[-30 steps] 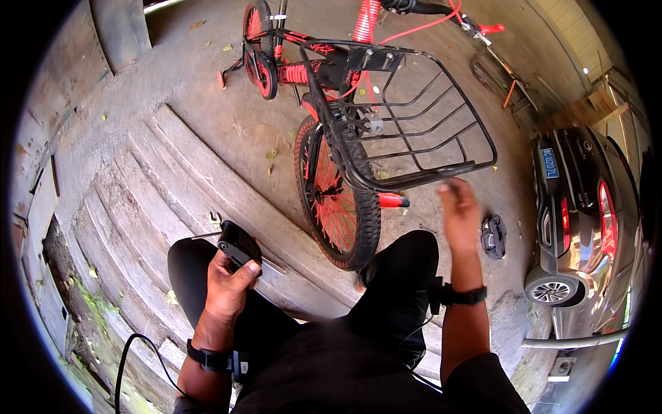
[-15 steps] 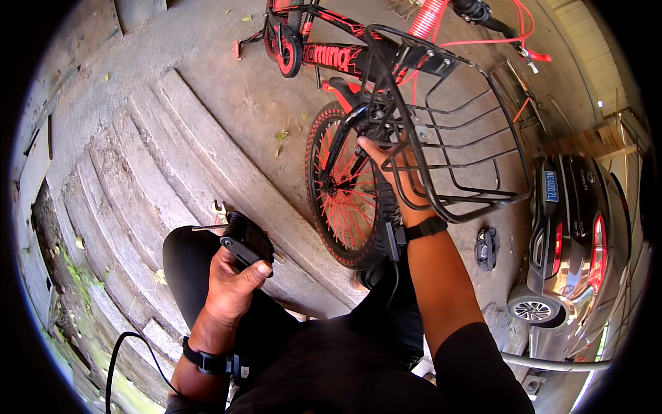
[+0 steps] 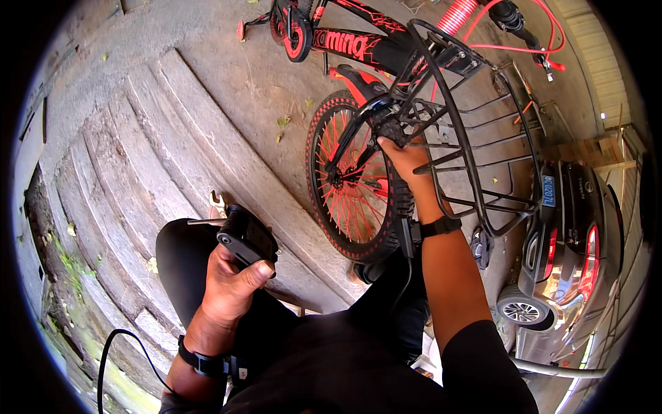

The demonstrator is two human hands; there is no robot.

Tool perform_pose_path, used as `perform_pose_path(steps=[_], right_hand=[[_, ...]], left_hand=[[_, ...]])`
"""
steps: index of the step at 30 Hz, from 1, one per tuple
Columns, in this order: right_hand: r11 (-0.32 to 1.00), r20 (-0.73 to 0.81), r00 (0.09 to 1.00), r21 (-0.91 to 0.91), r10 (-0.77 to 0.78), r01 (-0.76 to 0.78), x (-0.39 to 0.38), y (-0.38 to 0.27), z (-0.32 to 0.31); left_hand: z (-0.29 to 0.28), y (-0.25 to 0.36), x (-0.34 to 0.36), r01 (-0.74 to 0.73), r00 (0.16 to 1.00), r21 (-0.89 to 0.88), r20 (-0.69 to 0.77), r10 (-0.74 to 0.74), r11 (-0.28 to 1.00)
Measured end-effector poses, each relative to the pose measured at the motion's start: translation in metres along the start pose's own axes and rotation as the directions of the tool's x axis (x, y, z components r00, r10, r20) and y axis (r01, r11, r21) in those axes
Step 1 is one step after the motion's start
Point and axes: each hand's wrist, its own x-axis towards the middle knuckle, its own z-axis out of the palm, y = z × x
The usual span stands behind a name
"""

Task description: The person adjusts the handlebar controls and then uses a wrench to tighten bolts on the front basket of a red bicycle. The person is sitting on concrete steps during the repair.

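Clearly two things are in hand, both in the middle band of the frame.

Black tool: a chunky, matte black block (image 3: 247, 238) with rounded corners, centre-left, resting over the person's dark-clad knee; what kind of tool it is cannot be told.

Left hand: the left hand (image 3: 231, 279) is clamped around the tool's lower end, thumb laid across its face, seemingly to keep it ready while the other hand works.

Right hand: the right hand (image 3: 408, 160), upper centre, is closed on the dark fitting where the basket meets the wheel, probably steadying it; a dark band circles the wrist.

Wire basket: a black basket (image 3: 483, 138) of thin bent rods, open-meshed, upper right, tilted toward the camera.

Wheel: the knobbly black tyre with red spokes (image 3: 352, 179) stands upright just left of the right hand.

Bicycle frame: red and black tubing (image 3: 358, 45) along the top edge.

Steps: worn, rough concrete steps (image 3: 138, 145) run diagonally down the left.

Car: a glossy dark car (image 3: 572, 228) sits at the right edge.
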Motion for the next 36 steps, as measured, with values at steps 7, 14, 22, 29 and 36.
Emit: perform_pose_path(steps=[7, 14, 22, 29, 36], right_hand=[[0.992, 0.093, 0.991, 0.068, 0.099, -0.105, -0.049, -0.045, -0.027], [0.990, 0.121, 0.983, 0.013, 0.141, -0.143, -0.050, -0.047, -0.034], [0.979, 0.094, 0.993, 0.182, 0.071, -0.088, -0.047, -0.011, -0.011], [0.978, 0.056, 0.998, 0.203, 0.031, -0.042, -0.056, 0.022, 0.004], [0.980, 0.105, 0.993, 0.184, 0.061, -0.079, -0.060, 0.000, -0.007]], left_hand=[[-0.001, 0.003, -0.002, -0.023, 1.000, -0.041, 0.004, 0.023, 0.999], [0.000, 0.000, -0.003, -0.041, 0.999, -0.011, 0.013, 0.041, 0.999], [0.000, -0.004, -0.002, -0.049, 0.999, -0.001, 0.013, 0.049, 0.999], [0.001, -0.008, -0.003, -0.059, 0.998, 0.004, 0.020, 0.059, 0.998], [-0.007, -0.017, -0.002, -0.074, 0.997, 0.051, 0.026, 0.072, 0.996]])
